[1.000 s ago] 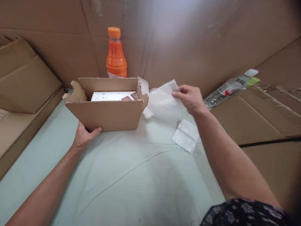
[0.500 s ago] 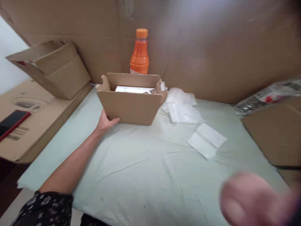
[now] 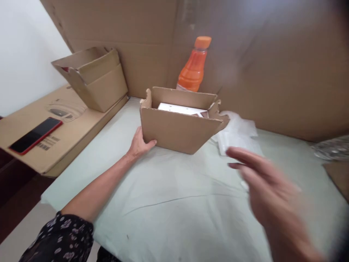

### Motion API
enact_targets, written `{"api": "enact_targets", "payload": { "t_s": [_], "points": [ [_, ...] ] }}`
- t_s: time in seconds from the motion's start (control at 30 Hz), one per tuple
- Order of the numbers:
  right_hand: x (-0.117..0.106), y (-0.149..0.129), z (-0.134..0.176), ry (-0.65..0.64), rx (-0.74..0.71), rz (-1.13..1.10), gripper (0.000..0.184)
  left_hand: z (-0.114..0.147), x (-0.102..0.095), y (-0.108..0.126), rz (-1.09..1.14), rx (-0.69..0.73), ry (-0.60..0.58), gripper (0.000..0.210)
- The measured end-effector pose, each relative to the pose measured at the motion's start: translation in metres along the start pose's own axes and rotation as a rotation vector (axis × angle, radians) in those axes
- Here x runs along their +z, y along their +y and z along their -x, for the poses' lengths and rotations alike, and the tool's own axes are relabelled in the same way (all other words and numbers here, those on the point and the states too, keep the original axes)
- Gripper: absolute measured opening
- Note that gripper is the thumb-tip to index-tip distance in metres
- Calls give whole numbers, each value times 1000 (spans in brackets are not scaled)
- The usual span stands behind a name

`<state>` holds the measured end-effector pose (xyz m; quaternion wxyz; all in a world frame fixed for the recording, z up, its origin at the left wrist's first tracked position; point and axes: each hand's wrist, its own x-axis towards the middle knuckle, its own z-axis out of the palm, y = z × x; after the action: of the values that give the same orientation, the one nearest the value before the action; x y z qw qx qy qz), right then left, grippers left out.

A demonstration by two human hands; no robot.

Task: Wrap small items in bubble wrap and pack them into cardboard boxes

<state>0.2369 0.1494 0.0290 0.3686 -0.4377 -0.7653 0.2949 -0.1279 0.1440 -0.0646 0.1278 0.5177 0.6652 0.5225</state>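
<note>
An open-topped cardboard box [image 3: 180,129] stands in the middle of the cloth-covered surface, with flat white pieces [image 3: 182,109] showing inside it. My left hand [image 3: 140,143] grips the box at its lower left corner, thumb on the front face and the other fingers hidden behind. To the right of the box, my right hand [image 3: 264,178] is in the air, blurred, its fingers stretched towards the box and nothing seen in them. Clear plastic packets [image 3: 234,140] lie beyond that hand, partly covered by it.
Behind the box an orange bottle [image 3: 192,69] leans to the right. On the left, a flat carton [image 3: 35,116] carries a red-edged phone [image 3: 36,134] and another open box [image 3: 107,83]. Clear plastic wrapping [image 3: 332,147] and cardboard [image 3: 338,178] lie at the far right.
My right hand has come up from the lower right towards the box. The view has turned left and tilted, so things appear further right. My left hand keeps its hold on the box.
</note>
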Motion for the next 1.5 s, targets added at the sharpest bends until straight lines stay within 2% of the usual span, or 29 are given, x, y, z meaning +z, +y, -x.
{"api": "enact_targets", "payload": {
  "t_s": [0.1, 0.17, 0.27, 0.33, 0.43, 0.53, 0.6, 0.67, 0.73, 0.77, 0.83, 0.87, 0.93, 1.0, 1.03, 1.07, 1.13, 1.2, 1.27, 1.33, 1.4, 1.43, 1.5],
  "points": [
    [50, 13, -30, -108, 150, -133, 60, 5, -4, 9, -129, 10, 100, 48],
    [73, 22, -44, -160, 114, -175, 66, 6, -4, 10, -227, 10, 134, 42],
    [91, 31, -61, -136, 75, -166, 66, 1, 2, 8, -216, -23, 124, 36],
    [94, 37, -70, -126, 60, -160, 67, -3, 7, 5, -94, -58, 94, 48],
    [86, 49, -77, -94, -15, -60, 67, -5, 13, -1, 95, -78, 31, 74],
    [65, 67, -76, 40, -82, 248, 64, -4, 14, -7, 174, -102, 28, 84],
    [47, 81, -73, 99, -22, 454, 62, -3, 13, -10, 180, -136, 64, 85],
    [31, 92, -69, 125, 96, 547, 46, -3, 12, -11, 164, -161, 118, 82],
    [17, 96, -63, 154, 171, 544, 26, -2, 10, -9, 122, -156, 188, 76],
    [12, 93, -57, 170, 181, 533, 22, -1, 8, -5, 98, -143, 225, 73],
    [2, 78, -41, 182, 173, 425, 28, 5, 3, 6, 58, -100, 278, 66],
    [-2, 67, -31, 178, 167, 299, 31, 11, 0, 14, 42, -66, 277, 62],
    [-7, 39, -8, 141, 168, -77, 37, 28, -4, 36, 30, 23, 175, 54],
    [-7, 13, 13, 63, 215, -463, 39, 50, -5, 61, 103, 84, -41, 58],
    [-5, 2, 21, 16, 255, -595, 39, 62, -3, 74, 187, 76, -170, 67],
    [-2, -5, 27, -30, 302, -691, 39, 74, -2, 86, 297, 31, -299, 80],
    [8, -8, 35, -84, 390, -795, 40, 94, 3, 107, 511, -158, -537, 103],
    [18, 1, 39, -101, 455, -782, 42, 109, 5, 121, 608, -394, -715, 108],
    [24, 16, 43, -56, 480, -627, 42, 120, 4, 126, 602, -586, -784, 99],
    [24, 29, 51, 35, 437, -357, 40, 126, -1, 125, 577, -696, -752, 93],
    [20, 33, 62, 78, 303, -120, 41, 132, -9, 120, 577, -768, -706, 93],
    [19, 31, 68, 37, 216, -53, 40, 135, -13, 118, 589, -796, -689, 94],
    [22, 20, 79, -132, 39, -3, 37, 141, -19, 115, 633, -825, -665, 95]
  ]
}}
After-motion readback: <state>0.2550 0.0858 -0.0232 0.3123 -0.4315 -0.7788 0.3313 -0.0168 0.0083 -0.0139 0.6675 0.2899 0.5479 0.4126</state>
